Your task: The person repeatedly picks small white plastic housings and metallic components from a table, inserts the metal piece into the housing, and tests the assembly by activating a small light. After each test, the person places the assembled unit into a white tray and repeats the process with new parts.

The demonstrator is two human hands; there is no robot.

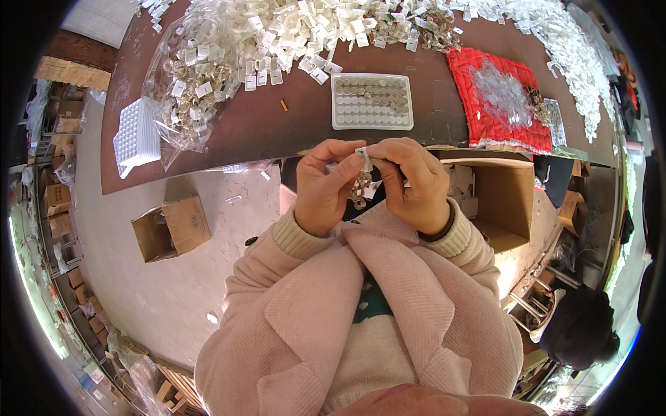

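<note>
Just past the table's front edge, my left hand (320,187) and my right hand (417,187) meet at chest height. Between them is a small white tag (363,159), pinched by the thumb and fingers of each hand. Below the tag dangles a shiny metallic chain-like trinket (359,190), partly hidden by my left fingers. Beyond my hands, on the brown table (277,135), lies a white tray (336,114) with rows of round metallic pieces and pale round spots.
A heap of white tags (291,35) covers the back, with a plastic bag of trinkets (191,87) at left. Nearby are stacked white trays (137,135). Red cloth (468,87) with clear plastic lies right. Cardboard boxes stand below, left (187,225) and right (517,201). Another person's head (579,329) shows lower right.
</note>
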